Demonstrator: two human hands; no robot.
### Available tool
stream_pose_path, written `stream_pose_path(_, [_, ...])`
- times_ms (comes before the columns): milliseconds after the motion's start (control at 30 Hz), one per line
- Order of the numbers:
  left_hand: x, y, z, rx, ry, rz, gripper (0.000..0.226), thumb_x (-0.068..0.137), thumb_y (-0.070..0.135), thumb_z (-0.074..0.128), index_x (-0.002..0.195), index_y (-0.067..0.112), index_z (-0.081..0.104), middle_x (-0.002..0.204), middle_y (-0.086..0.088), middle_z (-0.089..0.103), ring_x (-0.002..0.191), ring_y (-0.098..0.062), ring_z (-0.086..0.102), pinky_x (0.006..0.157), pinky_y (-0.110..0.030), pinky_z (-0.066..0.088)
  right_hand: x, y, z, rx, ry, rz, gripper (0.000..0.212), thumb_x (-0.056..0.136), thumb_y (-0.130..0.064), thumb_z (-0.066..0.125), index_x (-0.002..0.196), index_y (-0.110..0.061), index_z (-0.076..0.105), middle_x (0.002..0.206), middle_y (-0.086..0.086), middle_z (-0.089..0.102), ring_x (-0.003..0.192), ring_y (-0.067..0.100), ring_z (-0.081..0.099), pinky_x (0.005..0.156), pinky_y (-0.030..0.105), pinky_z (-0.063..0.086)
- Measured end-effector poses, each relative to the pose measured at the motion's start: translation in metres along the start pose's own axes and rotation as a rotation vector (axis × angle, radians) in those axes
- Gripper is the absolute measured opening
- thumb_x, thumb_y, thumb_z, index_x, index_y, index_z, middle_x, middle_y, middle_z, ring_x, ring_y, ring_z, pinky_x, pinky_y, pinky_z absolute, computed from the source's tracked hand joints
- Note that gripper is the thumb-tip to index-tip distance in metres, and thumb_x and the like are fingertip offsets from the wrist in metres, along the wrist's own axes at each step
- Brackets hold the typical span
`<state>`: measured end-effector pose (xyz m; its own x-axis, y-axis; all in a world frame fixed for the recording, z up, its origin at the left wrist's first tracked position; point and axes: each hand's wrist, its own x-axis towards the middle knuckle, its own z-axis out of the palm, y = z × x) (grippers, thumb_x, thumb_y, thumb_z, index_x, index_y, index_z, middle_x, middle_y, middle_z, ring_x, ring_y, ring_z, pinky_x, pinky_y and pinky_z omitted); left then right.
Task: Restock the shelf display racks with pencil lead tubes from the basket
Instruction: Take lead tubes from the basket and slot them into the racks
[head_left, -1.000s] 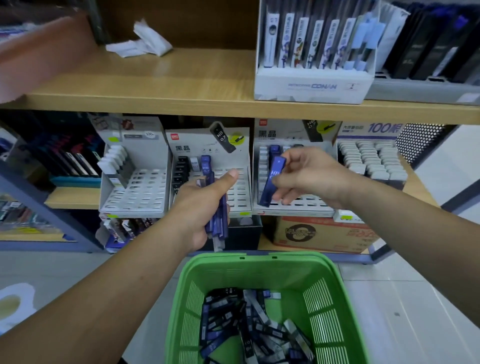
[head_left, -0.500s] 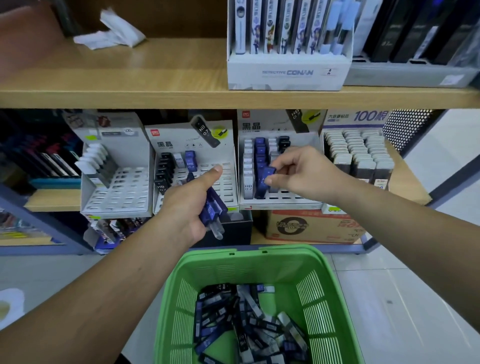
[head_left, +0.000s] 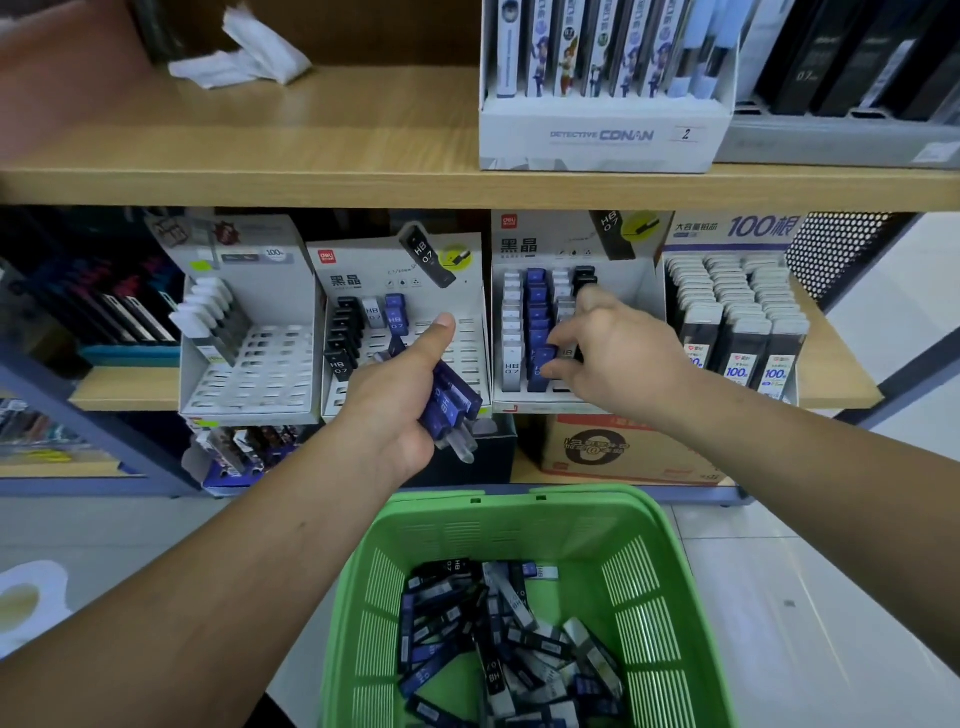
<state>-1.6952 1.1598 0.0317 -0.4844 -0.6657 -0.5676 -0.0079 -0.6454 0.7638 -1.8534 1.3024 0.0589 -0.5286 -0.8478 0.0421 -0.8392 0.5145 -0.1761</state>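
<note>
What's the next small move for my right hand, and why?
Probably push the blue tube fully into its slot and let go: the right hand pinches it in the blue column of the rack, and the left hand holds spare tubes.

A crumpled white paper (head_left: 244, 52) is lying at the back of the wooden upper shelf (head_left: 311, 135). To its right, a white box (head_left: 602, 137) printed "DETECTIVE CONAN" is standing on the same board, holding a row of slim upright packs (head_left: 597, 47). A grey tray (head_left: 831, 140) of dark packs (head_left: 857, 57) is sitting just beside it. Lower down, a cardboard box (head_left: 613, 447) is resting beneath the lower board, a perforated black panel (head_left: 841, 249) is closing the right end, and pale floor tiles (head_left: 805, 597) are showing below.
</note>
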Motion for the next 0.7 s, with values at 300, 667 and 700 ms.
stream_pose_path(300, [-0.002, 0.008, 0.006, -0.126, -0.034, 0.086, 0.078, 0.061, 0.039, 0.1, 0.127, 0.015, 0.066, 0.113, -0.012, 0.077, 0.095, -0.034, 0.077, 0.083, -0.055, 0.062, -0.027, -0.044, -0.017, 1.137, -0.513, 0.281, 0.031, 0.089, -0.029, 0.079, 0.11, -0.008, 0.069, 0.091, 0.013, 0.076, 0.074, 0.024, 0.072, 0.058, 0.032, 0.056])
stream_pose_path(667, [0.004, 0.005, 0.01, -0.165, 0.043, 0.075, 0.048, 0.073, 0.01, 0.087, 0.118, 0.006, 0.071, 0.109, -0.018, 0.077, 0.093, -0.036, 0.077, 0.075, -0.053, 0.064, -0.039, -0.06, 0.004, 1.425, -0.461, 0.354, 0.015, 0.093, -0.005, 0.072, 0.104, 0.004, 0.071, 0.095, 0.027, 0.073, 0.07, 0.024, 0.069, 0.065, 0.032, 0.062])
stream_pose_path(700, [0.005, 0.005, 0.01, -0.17, 0.058, 0.082, 0.045, 0.075, 0.007, 0.084, 0.118, 0.006, 0.07, 0.107, -0.018, 0.078, 0.088, -0.034, 0.077, 0.068, -0.047, 0.063, -0.039, -0.063, 0.006, 1.42, -0.426, 0.369, 0.014, 0.093, -0.005, 0.072, 0.104, 0.005, 0.071, 0.091, 0.025, 0.072, 0.069, 0.024, 0.068, 0.064, 0.032, 0.062])
